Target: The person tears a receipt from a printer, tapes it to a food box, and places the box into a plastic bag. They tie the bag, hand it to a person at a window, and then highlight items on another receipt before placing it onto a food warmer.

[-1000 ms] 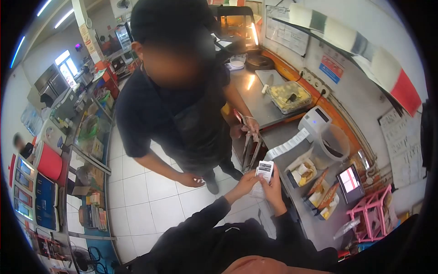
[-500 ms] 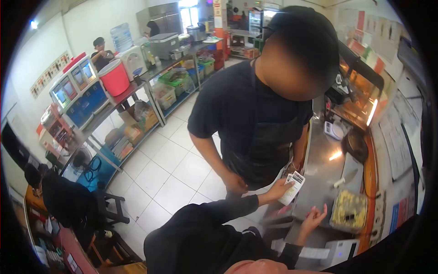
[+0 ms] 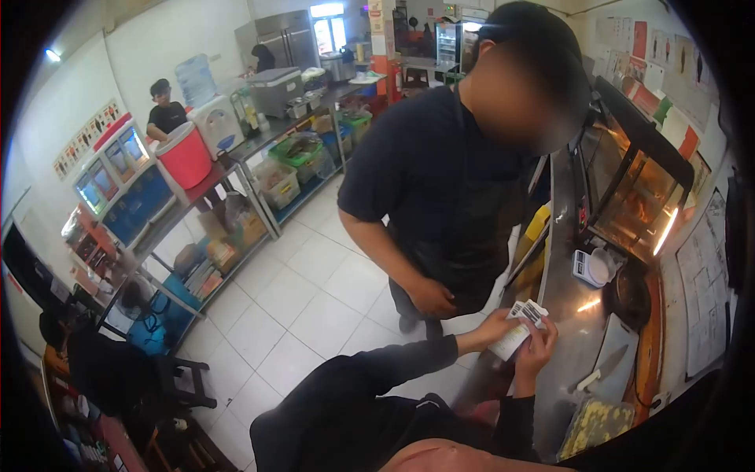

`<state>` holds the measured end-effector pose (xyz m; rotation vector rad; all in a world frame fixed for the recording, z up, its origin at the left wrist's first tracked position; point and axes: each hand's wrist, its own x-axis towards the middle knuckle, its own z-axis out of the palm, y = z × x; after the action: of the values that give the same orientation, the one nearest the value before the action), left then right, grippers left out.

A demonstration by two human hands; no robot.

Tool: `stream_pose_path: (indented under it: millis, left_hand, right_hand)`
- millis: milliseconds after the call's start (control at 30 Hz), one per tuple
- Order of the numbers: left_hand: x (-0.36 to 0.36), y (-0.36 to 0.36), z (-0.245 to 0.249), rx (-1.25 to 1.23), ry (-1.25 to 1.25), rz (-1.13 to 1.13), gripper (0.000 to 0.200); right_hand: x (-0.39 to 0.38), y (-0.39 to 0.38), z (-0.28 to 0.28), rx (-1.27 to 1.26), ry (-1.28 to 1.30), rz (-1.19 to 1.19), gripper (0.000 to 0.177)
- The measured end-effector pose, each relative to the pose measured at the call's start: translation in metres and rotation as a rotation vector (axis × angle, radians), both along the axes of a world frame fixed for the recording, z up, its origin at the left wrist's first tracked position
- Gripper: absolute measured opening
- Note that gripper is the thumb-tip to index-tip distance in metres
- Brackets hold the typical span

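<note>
Several white printed paper slips (image 3: 510,344), fanned out with black blocks of print at the top, are held in front of me beside the metal counter. My left hand (image 3: 489,329) grips them along the left side. On their right edge, my right hand (image 3: 537,346) has its fingers closed against the paper. A person in a dark shirt and apron (image 3: 448,212) stands facing me, head bent toward the slips. That person's hand (image 3: 432,297) hangs near the apron, apart from the slips.
The metal counter (image 3: 562,315) carries a kitchen scale (image 3: 590,269), a knife (image 3: 602,370) on a white board and a container of yellow pieces (image 3: 596,425). Behind the scale is a lit display case (image 3: 637,189). Shelving (image 3: 275,157) lines the left; a stool (image 3: 185,377) stands there.
My right hand has come up from over the counter to the slips and now holds their right edge. My view has shifted; the person opposite still stands close.
</note>
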<state>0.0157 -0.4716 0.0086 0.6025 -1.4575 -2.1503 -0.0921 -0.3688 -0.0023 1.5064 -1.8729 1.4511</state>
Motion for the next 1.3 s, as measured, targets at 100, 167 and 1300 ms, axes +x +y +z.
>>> stream_pose_path:
  millis: [100,167,1300]
  left_hand:
    - [-0.055,-0.023,-0.018,0.064,0.059,-0.174,0.026]
    - [-0.100,-0.035,-0.025,0.075,0.062,-0.282,0.026]
    - [-0.732,-0.551,0.317,-1.462,1.010,0.310,0.023]
  right_hand:
    - [-0.037,-0.008,0.004,-0.001,0.015,-0.082,0.049]
    - [-0.070,-0.011,0.008,0.000,0.109,-0.149,0.047]
    - [-0.555,-0.419,0.346,0.235,1.019,-0.994,0.030]
